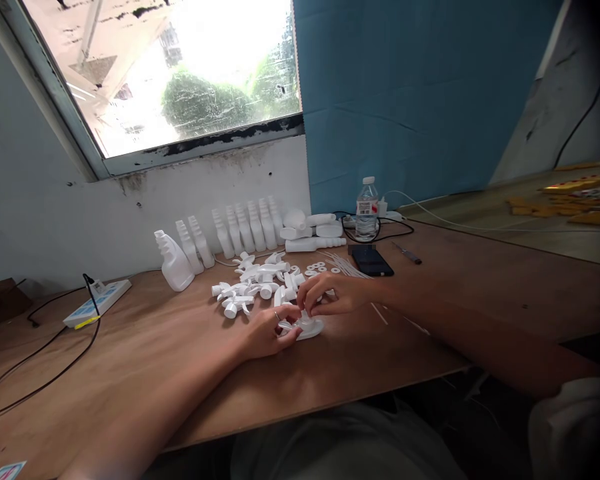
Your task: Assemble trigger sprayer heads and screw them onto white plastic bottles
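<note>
A translucent plastic piece (310, 329) is pinched by the left hand (271, 331) and, from above, by the right hand (336, 293). White spray heads (266, 268) are heaped beyond.

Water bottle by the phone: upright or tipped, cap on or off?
Upright, cap on. The water bottle stands on its base, and the white cap sits on top of its neck.

The left hand (269, 333) is wearing a thin, shiny ring (277, 315) — a short, greyish sleeve (573, 423) is showing on the right, and dark grey cloth (345, 443) is covering the legs.
</note>
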A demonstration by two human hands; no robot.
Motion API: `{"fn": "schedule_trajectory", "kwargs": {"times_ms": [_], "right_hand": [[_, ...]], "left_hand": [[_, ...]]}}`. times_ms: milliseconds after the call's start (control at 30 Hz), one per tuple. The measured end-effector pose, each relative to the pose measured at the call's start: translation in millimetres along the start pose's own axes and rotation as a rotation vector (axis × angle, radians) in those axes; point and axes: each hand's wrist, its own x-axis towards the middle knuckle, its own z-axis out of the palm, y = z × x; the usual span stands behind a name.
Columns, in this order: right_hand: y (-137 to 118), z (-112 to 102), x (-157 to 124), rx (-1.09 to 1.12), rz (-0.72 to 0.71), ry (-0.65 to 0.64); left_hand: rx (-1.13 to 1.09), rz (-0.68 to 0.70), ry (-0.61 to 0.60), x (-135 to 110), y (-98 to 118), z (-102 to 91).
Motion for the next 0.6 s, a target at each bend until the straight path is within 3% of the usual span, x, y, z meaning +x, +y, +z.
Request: {"fn": "schedule_trajectory", "kwargs": {"times_ms": [233,600], "right_hand": [[0.0,0.8,-1.9,-0.049,-0.002,-0.029],[5.1,5.9,-2.4,0.026,0.013,-0.013]], "left_hand": [[0.059,0.123,-0.038,3.5,-0.9,-2.7],[0.07,0.164,-0.044,4.5,-6.5,-3.4]]}}
